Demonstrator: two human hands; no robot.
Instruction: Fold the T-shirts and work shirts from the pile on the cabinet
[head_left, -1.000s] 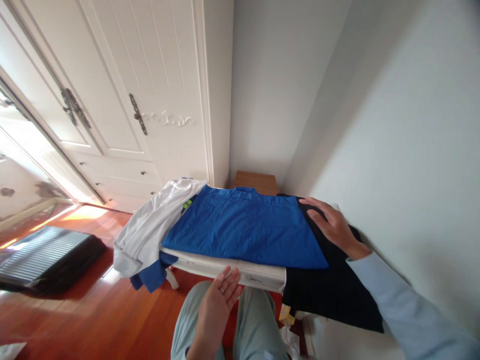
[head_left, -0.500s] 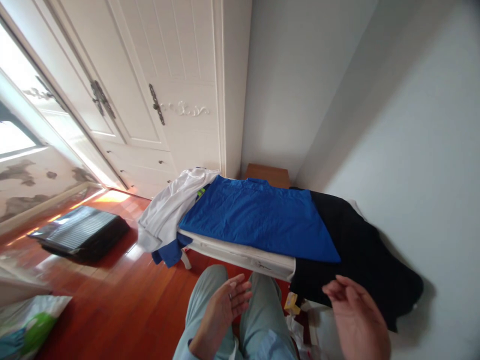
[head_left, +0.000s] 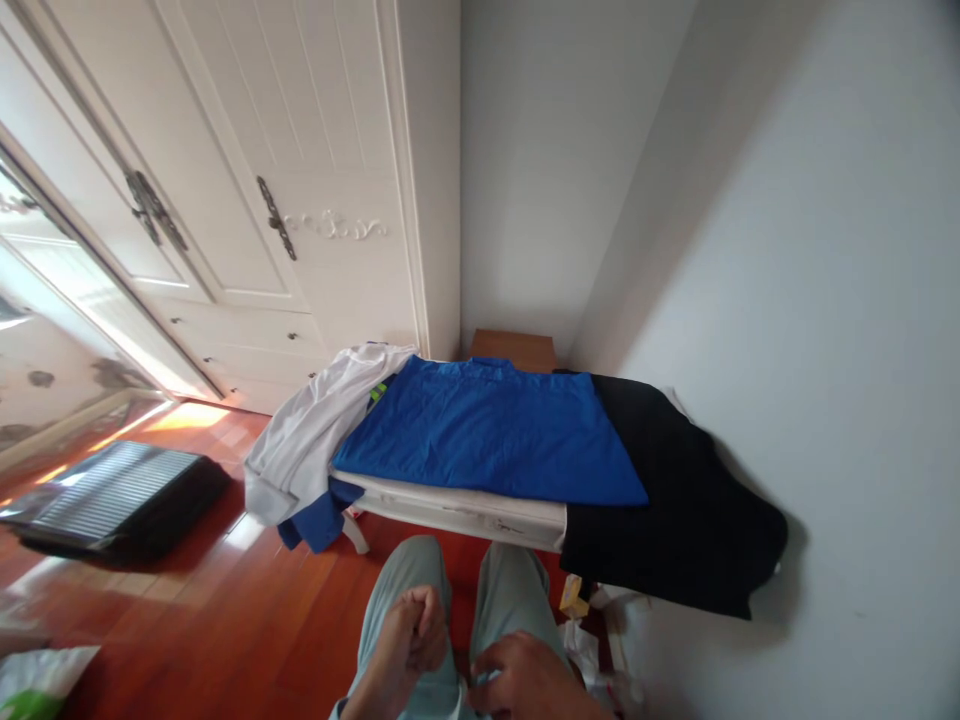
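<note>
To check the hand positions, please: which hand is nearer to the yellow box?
Right. The right hand is over the right thigh, near the yellow box; the left hand is farther left, over the left thigh.

Blue garment [head_left: 491, 430]; black garment [head_left: 667, 500]; white cloth [head_left: 322, 425]; reddish-brown floor [head_left: 255, 620].

The bright blue fabric garment [head_left: 491, 430] lies spread nearly flat at the centre of the frame, lightly wrinkled, its lower edge slanting down to 1 pointed corner right of centre. Its right part overlaps the black cloth garment [head_left: 675, 500]; 1 small tab-like fold juts from its upper edge.
</note>
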